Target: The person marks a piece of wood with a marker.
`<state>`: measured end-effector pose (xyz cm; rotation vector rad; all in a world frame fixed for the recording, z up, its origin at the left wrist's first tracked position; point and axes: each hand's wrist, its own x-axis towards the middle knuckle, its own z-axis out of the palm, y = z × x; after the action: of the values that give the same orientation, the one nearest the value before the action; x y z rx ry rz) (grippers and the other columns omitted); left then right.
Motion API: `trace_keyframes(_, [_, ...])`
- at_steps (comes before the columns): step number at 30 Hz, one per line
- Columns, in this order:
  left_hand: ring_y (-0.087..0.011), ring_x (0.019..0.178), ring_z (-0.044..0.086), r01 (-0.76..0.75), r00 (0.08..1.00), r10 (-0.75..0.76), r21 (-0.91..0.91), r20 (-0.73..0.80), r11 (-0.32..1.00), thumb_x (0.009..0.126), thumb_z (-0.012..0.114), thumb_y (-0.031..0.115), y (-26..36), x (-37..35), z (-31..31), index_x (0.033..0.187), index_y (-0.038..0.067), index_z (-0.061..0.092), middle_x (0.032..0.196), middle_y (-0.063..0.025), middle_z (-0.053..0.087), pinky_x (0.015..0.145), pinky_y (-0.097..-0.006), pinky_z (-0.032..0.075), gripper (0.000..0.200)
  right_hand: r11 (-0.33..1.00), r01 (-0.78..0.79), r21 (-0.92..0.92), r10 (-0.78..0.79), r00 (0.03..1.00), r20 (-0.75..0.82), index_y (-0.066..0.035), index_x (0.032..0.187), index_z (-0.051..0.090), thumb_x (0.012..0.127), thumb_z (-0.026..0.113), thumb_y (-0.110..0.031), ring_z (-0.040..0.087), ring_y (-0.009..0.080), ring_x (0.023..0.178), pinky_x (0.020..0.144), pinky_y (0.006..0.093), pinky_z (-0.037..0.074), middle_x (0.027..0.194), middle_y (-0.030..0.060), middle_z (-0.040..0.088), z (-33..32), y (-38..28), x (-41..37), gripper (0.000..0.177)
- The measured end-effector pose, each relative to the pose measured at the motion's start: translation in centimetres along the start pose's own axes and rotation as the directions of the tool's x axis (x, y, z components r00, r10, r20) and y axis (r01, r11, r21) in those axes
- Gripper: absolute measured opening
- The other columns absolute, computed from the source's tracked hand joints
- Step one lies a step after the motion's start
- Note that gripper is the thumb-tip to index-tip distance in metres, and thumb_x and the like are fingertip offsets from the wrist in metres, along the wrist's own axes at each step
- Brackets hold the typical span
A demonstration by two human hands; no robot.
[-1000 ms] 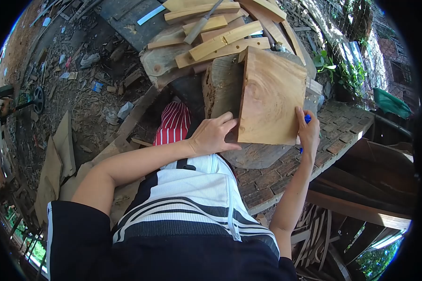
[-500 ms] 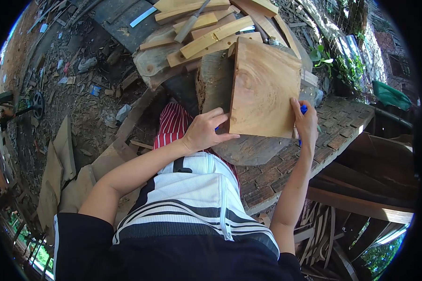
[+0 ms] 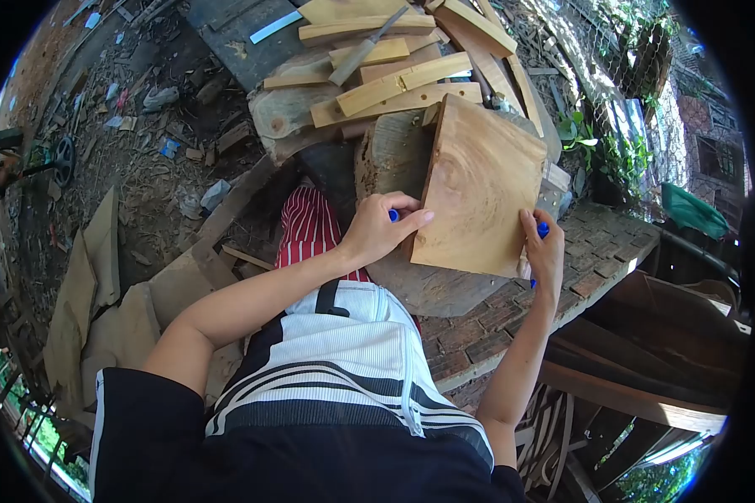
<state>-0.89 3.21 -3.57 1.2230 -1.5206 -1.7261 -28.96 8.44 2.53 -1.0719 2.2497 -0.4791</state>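
A square wooden board (image 3: 482,189) with curved grain lies tilted over a chopped wood block (image 3: 390,155). My left hand (image 3: 383,230) grips its left edge, thumb on the top face. A small blue piece (image 3: 393,215), perhaps a cap, shows between that hand's fingers. My right hand (image 3: 545,251) is closed at the board's right edge, thumb on the rim. In it is also a marker (image 3: 543,229) with blue ends, its barrel mostly hidden by the fingers.
Beyond the board, several wooden strips (image 3: 407,84) and a chisel-like tool (image 3: 367,46) lie on a log slab (image 3: 281,117). A brick ledge (image 3: 600,243) runs at the right. Wood offcuts (image 3: 101,251) and litter cover the ground at left.
The board has turned slightly clockwise and sits lower in view. My left hand has shifted up along its left edge, thumb further onto the face. My right hand keeps its grip.
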Motion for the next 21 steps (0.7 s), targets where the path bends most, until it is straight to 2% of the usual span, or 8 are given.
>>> trace_keyframes(11, [-0.0099, 0.065, 0.055, -0.015, 0.999, 0.014, 0.039, 0.04, 0.999, 0.087, 0.071, 0.033, -0.3, -0.2, -0.4, 0.092, -0.003, 0.072, 0.079, -0.0075, 0.067, 0.058, -0.0262, 0.041, 0.036, 1.0, -0.009, -0.021, 0.009, 1.0, 0.016, 0.002, 0.104, 0.066, 0.093, 0.065, -0.037, 0.05, 0.0133, 0.068, 0.067, 0.0296, 0.044, 0.075, 0.0064, 0.061, 0.2, 0.3, 0.3, 0.04])
trace_keyframes(14, [-0.0098, 0.065, 0.055, -0.018, 0.998, 0.016, 0.037, 0.053, 0.999, 0.088, 0.071, 0.033, -0.1, -0.2, -0.5, 0.092, -0.003, 0.071, 0.079, -0.0075, 0.067, 0.058, -0.0265, 0.041, 0.036, 1.0, 0.007, -0.026, -0.007, 1.0, -0.021, 0.001, 0.104, 0.066, 0.092, 0.066, -0.037, 0.05, 0.0129, 0.067, 0.066, 0.0297, 0.044, 0.075, 0.006, 0.06, 0.4, 1.0, 0.4, 0.04])
trace_keyframes(19, [-0.0097, 0.065, 0.054, -0.03, 0.997, 0.026, 0.062, 0.067, 0.998, 0.089, 0.07, 0.031, -0.1, -0.2, -0.4, 0.094, -0.003, 0.071, 0.08, -0.007, 0.067, 0.058, -0.0263, 0.041, 0.035, 1.0, -0.007, 0.016, 0.008, 0.999, -0.035, 0.001, 0.105, 0.066, 0.092, 0.067, -0.036, 0.046, 0.0102, 0.061, 0.057, 0.0282, 0.04, 0.071, 0.0036, 0.059, 0.5, 0.9, 0.2, 0.039])
trace_keyframes(21, [-0.0094, 0.066, 0.053, 0.017, 0.999, -0.018, 0.028, 0.046, 0.999, 0.089, 0.069, 0.031, 0.2, -0.5, -0.2, 0.094, -0.003, 0.071, 0.08, -0.0066, 0.066, 0.059, -0.0259, 0.04, 0.035, 0.999, -0.015, 0.036, 0.016, 0.999, -0.027, 0.001, 0.105, 0.067, 0.092, 0.067, -0.036, 0.046, 0.01, 0.059, 0.056, 0.0281, 0.04, 0.07, 0.0031, 0.059, 0.5, 1.0, 0.2, 0.039])
